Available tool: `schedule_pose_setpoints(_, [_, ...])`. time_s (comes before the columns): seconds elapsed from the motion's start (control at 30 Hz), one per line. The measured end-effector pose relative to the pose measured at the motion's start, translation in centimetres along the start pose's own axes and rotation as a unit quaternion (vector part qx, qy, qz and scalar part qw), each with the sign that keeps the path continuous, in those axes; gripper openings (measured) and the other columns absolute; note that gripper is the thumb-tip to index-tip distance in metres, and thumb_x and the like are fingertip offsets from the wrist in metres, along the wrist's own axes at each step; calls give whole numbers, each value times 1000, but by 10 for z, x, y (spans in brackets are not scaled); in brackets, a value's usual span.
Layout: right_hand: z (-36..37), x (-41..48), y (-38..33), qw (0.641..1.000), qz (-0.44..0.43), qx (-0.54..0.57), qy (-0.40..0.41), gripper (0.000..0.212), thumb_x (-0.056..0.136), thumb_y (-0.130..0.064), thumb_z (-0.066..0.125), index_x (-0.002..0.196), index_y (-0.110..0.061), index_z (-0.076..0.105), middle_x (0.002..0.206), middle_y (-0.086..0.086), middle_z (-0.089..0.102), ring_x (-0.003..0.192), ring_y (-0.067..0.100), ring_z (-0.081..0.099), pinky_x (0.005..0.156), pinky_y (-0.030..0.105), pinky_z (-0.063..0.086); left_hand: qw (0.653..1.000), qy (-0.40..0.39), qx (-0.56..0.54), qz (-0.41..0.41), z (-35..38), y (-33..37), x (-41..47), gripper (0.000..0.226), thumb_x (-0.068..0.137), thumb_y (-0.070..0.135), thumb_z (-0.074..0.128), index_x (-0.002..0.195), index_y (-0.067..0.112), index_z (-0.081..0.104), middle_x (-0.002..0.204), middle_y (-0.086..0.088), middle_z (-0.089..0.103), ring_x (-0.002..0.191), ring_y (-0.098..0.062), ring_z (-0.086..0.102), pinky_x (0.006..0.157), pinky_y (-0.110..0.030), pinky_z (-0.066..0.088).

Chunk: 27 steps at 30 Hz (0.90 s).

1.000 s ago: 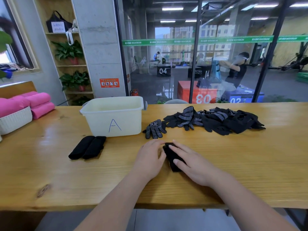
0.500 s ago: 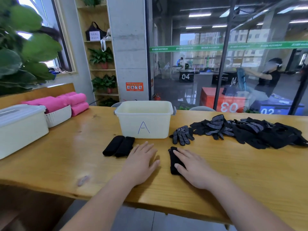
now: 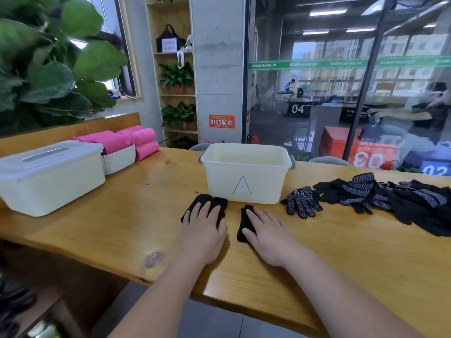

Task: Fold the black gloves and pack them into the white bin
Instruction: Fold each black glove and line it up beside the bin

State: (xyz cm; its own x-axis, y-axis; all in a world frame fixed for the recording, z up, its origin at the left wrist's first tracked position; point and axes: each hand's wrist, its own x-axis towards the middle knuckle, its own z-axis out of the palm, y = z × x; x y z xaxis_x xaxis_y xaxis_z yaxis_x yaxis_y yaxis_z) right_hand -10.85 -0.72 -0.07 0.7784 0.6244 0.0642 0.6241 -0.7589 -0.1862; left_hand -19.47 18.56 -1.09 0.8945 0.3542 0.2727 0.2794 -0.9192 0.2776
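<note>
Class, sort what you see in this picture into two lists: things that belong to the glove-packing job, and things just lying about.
Job: white bin marked A; folded gloves under the left hand; folded glove under the right hand; pile of loose black gloves.

Lying about: lidded white box; basket of pink rolls; leafy plant.

Presses left hand flat on the folded pair, just in front of the white bin marked A. Lays right hand flat over another folded glove just beside. Shows a dotted glove and a loose glove pile off right on the wooden surface.
</note>
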Motion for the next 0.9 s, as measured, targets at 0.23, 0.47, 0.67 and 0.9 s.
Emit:
schedule_pose_setpoints(0.23, [10,37,-26,1000,7,-8,9,70,108,-61,21,168,-31,3,176,-4,5,162,22,5,129,51,14,999,22,-33,-2,5,-4,6,56,112,49,22,165,34,31,175,6,21,163,-17,6,132,-45,5])
schedule_pose_setpoints(0.47, [13,56,-37,1000,13,-8,3,69,109,-60,20,168,-30,3,176,-3,6,162,23,4,129,53,13,998,25,-65,-9,4,-4,8,55,112,47,24,164,33,34,175,7,22,163,-15,4,133,-43,2])
schedule_pose_setpoints(0.67, [10,58,-37,1000,16,7,-7,70,108,-63,20,168,-32,4,176,-4,4,162,27,4,128,54,13,997,30,-73,-5,3,-5,8,57,110,49,25,164,32,34,176,5,20,164,-15,0,133,-44,1])
schedule_pose_setpoints(0.9, [-3,40,-24,999,19,45,10,69,107,-65,21,168,-35,8,176,-8,5,162,25,6,129,49,13,996,57,-57,33,2,-4,7,64,107,58,21,163,32,36,174,10,22,163,-11,0,132,-41,1])
